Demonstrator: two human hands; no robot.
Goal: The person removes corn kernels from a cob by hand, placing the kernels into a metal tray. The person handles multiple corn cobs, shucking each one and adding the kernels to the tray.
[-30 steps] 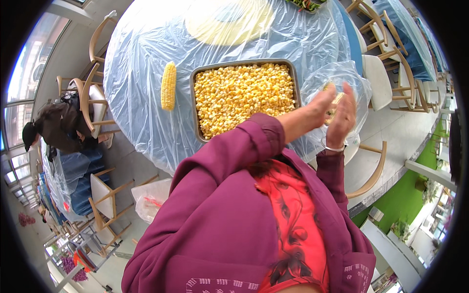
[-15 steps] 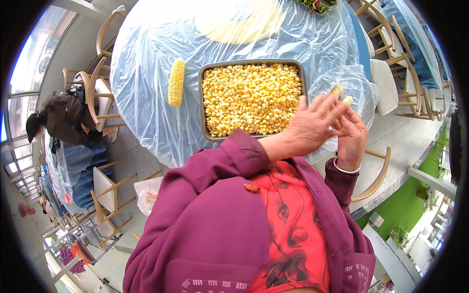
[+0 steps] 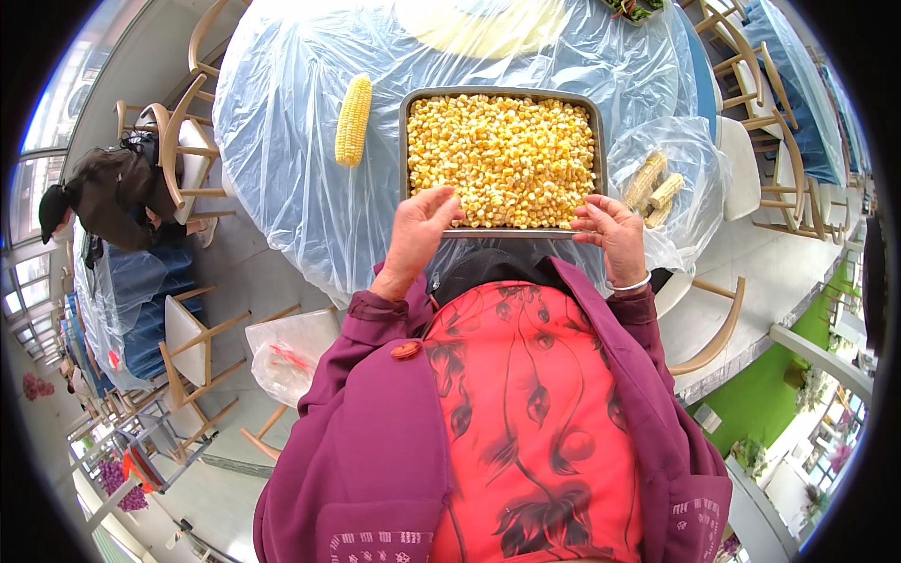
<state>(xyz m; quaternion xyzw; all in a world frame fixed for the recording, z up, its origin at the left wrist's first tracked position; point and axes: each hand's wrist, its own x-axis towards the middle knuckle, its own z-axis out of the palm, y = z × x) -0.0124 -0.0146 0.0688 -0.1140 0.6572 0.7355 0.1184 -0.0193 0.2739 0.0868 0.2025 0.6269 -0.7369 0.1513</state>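
A rectangular metal tray (image 3: pixel 404 141) full of loose yellow corn kernels (image 3: pixel 507 159) sits on the table before me. My left hand (image 3: pixel 420 232) is at its near left corner, fingers half bent and a little apart over the kernels' edge, with nothing visible in them. At the near right corner my right hand (image 3: pixel 615 239) reaches to the rim, fingers spread and bent, also holding nothing that I can see. Right of the tray, several corn cobs (image 3: pixel 646 180) lie on a clear plastic bag (image 3: pixel 699 220). A whole yellow ear of corn (image 3: pixel 354 122) lies left of the tray.
Wrinkled clear plastic covers the round blue table (image 3: pixel 282 169). Beyond the tray is a pale yellow round patch (image 3: pixel 483 26); a dish with greens (image 3: pixel 640 7) is at the far right. Wooden chairs (image 3: pixel 718 328) surround the table. A person in dark clothes (image 3: pixel 117 192) bends at the left.
My hands were together near the cobs on the right; they have parted to the tray's two near corners. The cobs now show uncovered. The table sits slightly higher in view.
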